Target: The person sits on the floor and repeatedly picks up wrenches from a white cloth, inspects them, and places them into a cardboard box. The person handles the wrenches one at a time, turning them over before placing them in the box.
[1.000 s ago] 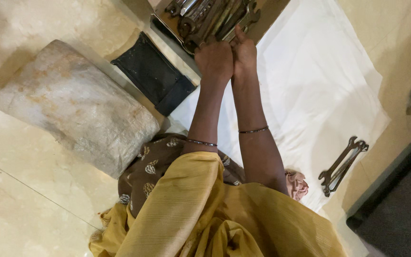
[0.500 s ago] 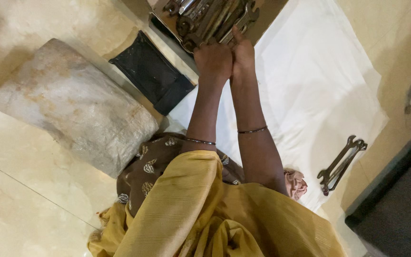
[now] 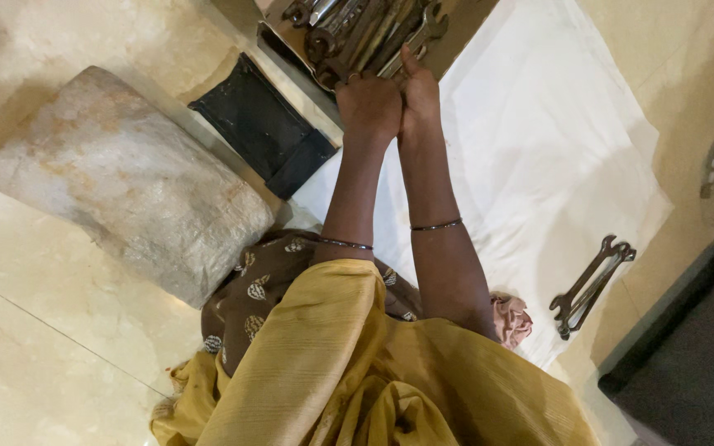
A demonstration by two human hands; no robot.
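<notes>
Both my arms reach forward to an open metal box [image 3: 277,40] at the top, filled with several dark spanners [image 3: 357,29]. My left hand [image 3: 369,106] is curled at the box's near edge, with its fingertips hidden among the spanners. My right hand [image 3: 420,95] presses against it, thumb stretched up along one spanner's shaft and fingers closed around it. A thin bangle sits on each wrist. What the left fingers hold cannot be seen.
A white cloth [image 3: 555,140] covers the floor under my arms, with two long spanners [image 3: 592,285] near its right edge. A black flat pad [image 3: 262,124] and a big grey stone block [image 3: 126,182] lie to the left. A crumpled pink rag [image 3: 512,318] lies by my elbow.
Both hands have edged slightly farther up into the box; the right thumb has straightened along the spanner. Nothing else has moved.
</notes>
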